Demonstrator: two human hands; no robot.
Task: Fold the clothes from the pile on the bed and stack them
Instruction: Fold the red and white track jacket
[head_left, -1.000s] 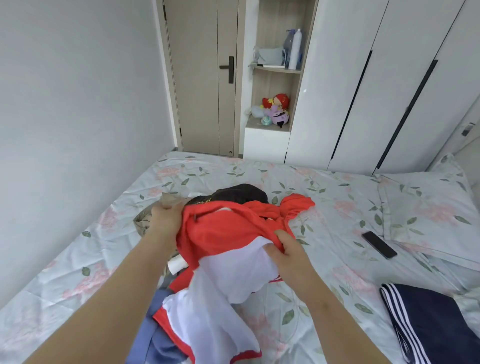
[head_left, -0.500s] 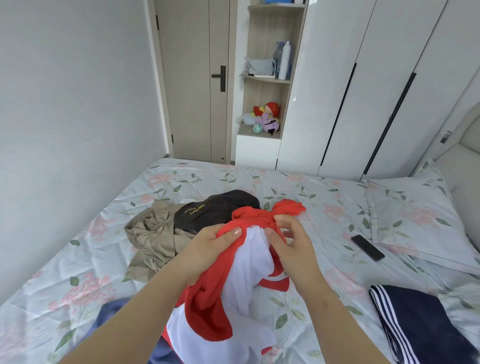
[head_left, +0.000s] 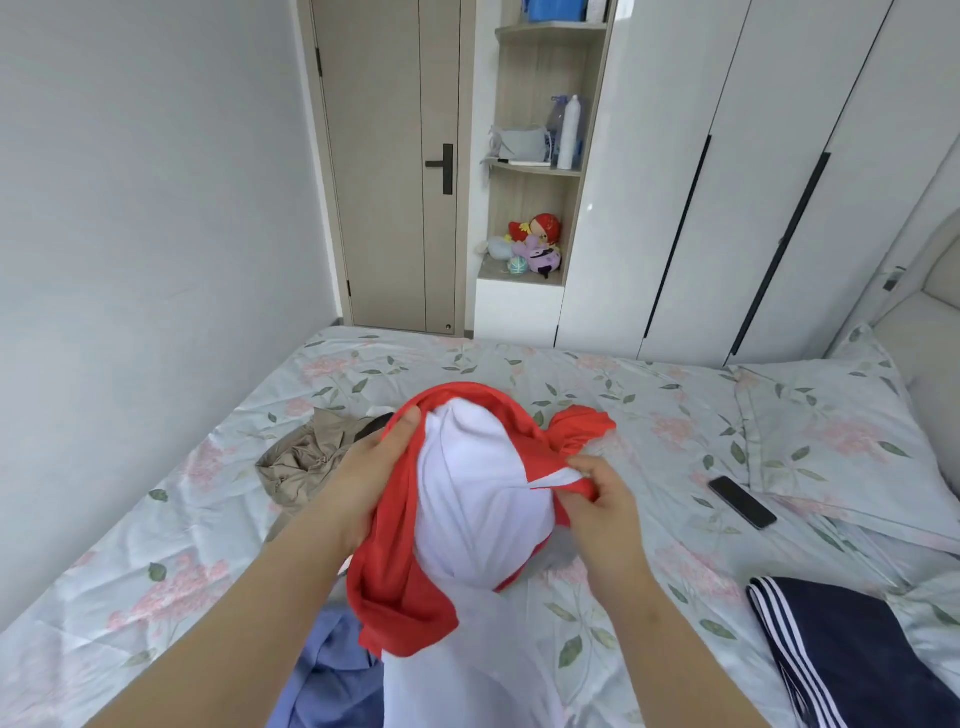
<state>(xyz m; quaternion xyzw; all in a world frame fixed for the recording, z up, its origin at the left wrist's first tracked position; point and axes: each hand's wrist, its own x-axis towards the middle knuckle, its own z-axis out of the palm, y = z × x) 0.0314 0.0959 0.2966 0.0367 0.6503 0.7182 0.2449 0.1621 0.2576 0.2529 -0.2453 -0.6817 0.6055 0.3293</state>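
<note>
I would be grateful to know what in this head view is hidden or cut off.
- Dark cloth: head view, nearly all hidden behind the left hand and the red-and-white garment.
- Blue garment: head view, partly under that garment, cut off by the bottom edge.
- Navy garment: head view, cut off by the right and bottom edges.
- Right hand: head view, fingertips tucked into the garment's folds.
</note>
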